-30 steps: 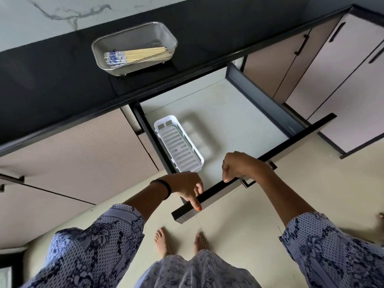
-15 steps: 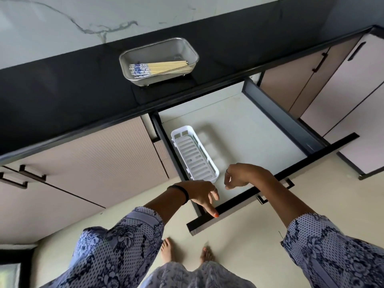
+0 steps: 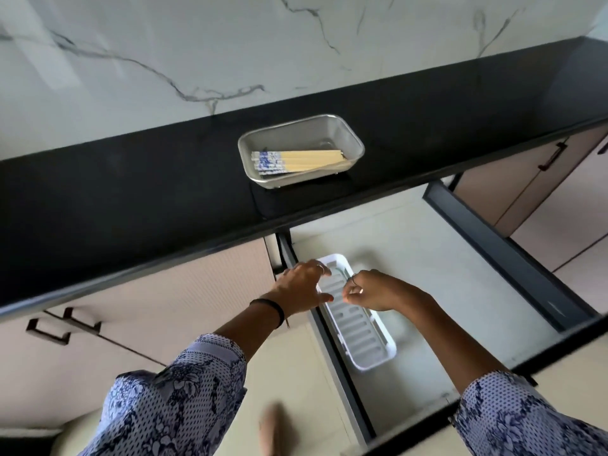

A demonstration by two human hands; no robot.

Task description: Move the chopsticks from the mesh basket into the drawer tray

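While both hands hover low over the open drawer (image 3: 427,258), the chopsticks (image 3: 297,161) lie untouched in the mesh basket (image 3: 357,149) on the black worktop (image 3: 131,199), up at twelve o'clock from the hands. They rest as one flat bundle along the basket's near wall, blue-patterned ends toward nine o'clock, plain tips toward three. The white tray (image 3: 378,350) sits against the drawer's left side, its far end partly under the hands.

The left hand (image 3: 301,287) has its grip apart, fingers spread and empty, just above the tray's far rim; whether it touches the rim I cannot tell. The right hand (image 3: 378,291) is loosely curled, thumb near forefinger, with nothing visible in it.

By my judgement the sticks are light, stiff and smooth, apt to fan out or roll if pinched at one end. Taking the bundle around its middle, fingers over and thumb under, should keep it together. The basket's wall leaves little room on the near side, so lifting the patterned ends first may help.
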